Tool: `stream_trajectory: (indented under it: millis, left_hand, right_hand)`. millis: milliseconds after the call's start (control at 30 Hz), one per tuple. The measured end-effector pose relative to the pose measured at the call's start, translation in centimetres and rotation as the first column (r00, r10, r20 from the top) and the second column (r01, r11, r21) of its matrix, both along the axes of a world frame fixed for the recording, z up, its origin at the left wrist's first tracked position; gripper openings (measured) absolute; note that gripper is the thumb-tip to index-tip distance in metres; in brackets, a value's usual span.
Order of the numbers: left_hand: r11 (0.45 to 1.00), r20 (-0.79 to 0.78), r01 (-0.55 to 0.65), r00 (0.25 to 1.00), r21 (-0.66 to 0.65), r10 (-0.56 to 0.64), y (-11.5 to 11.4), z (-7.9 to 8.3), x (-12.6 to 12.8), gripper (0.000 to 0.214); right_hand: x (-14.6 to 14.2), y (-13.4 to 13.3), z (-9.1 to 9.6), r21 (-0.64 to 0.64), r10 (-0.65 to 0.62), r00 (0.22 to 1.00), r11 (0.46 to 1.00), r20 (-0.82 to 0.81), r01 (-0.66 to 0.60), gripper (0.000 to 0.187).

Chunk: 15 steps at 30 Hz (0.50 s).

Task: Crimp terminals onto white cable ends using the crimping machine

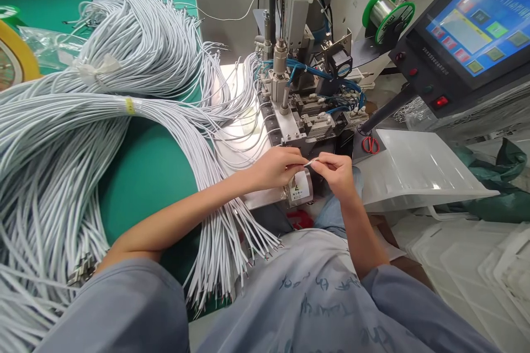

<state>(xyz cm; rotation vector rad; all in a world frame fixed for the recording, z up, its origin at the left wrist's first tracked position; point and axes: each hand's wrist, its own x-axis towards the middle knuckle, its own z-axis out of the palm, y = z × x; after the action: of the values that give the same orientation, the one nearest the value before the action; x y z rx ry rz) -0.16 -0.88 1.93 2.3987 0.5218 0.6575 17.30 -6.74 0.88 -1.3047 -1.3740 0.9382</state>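
Note:
In front of the machine, my left hand (284, 168) pinches a thin white cable (309, 163) close to its end. The fingertips of my right hand (336, 172) close on the tip of that same cable, just right of the left fingers. How its fine wires lie is too small to make out. Beside my left forearm, a large bundle of white cables (174, 118) with a yellow tie hangs toward my lap. Right behind my hands stands a bench machine (285, 105) with metal cylinders and blue air tubes.
More white cables (136, 38) are heaped on the green mat (153, 176). A touchscreen panel (480, 27) and a wire spool (385, 14) rise at the right. Red-handled scissors (370, 145) lie by a translucent plastic tray (426, 168). A labelled roll (301, 186) sits below my hands.

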Motion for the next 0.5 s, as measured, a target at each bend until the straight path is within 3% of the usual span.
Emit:
stream_trajectory:
  millis: [133,233,300,400,467,500]
  left_hand:
    - [0.992,-0.045,-0.051,0.997,0.113,0.056,-0.1,-0.3,0.0,0.024]
    - [0.943,-0.123,-0.056,0.987,0.328,0.101,-0.2,-0.2,-0.1,0.024]
    - [0.866,-0.166,-0.027,0.978,0.500,0.126,-0.1,-0.1,-0.1,0.026]
    - [0.742,-0.173,0.013,0.975,0.670,0.140,0.0,-0.1,-0.1,0.028]
    - [0.723,-0.151,-0.001,0.978,0.691,0.146,0.1,-0.2,-0.1,0.027]
    - [0.741,-0.143,-0.017,0.978,0.671,0.151,0.2,-0.3,-0.1,0.025]
  right_hand:
    - [-1.5,-0.8,-0.6,0.197,-0.191,0.971,0.967,0.142,0.162,0.021]
    - [-1.9,-1.1,-0.6,0.307,-0.267,0.908,0.937,0.322,0.166,0.025]
    - [-1.6,-1.1,-0.4,0.302,-0.238,0.898,0.945,0.370,0.126,0.027]
    - [-0.8,-0.6,-0.1,0.194,-0.091,0.933,0.981,0.347,0.024,0.027]
    - [-0.3,-0.2,-0.2,0.113,0.000,0.954,0.993,0.301,-0.035,0.025]
    - [-0.2,0.0,-0.3,0.098,0.014,0.961,0.994,0.276,-0.042,0.024]
